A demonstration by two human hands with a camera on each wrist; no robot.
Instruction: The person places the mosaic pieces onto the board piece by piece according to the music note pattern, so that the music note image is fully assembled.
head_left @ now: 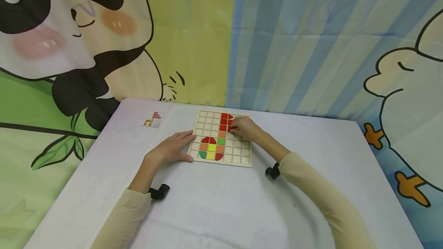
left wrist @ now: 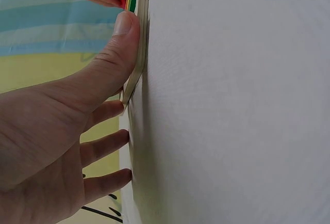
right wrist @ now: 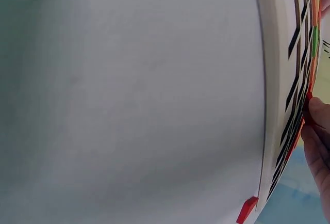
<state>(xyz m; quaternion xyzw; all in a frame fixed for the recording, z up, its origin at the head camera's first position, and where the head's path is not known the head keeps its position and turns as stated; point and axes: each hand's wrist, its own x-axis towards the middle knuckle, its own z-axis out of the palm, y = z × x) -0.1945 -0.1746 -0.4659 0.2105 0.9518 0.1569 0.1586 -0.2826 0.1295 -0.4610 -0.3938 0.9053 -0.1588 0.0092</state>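
Observation:
A wooden grid board lies on the table with coloured tiles set in its squares. Red, orange, green and yellow tiles make a rounded shape at its lower left, and a column of orange and red squares rises from there. My left hand rests at the board's left edge, thumb by the near corner and fingers spread. Over the upper right of the grid, my right hand pinches a small red tile between thumb and fingers, right at the red squares. Its exact shape is mostly hidden by the fingertips.
A small pattern card with a similar coloured figure lies left of the board. Another red tile lies on the white table close to the board's side. A printed curtain hangs behind the table.

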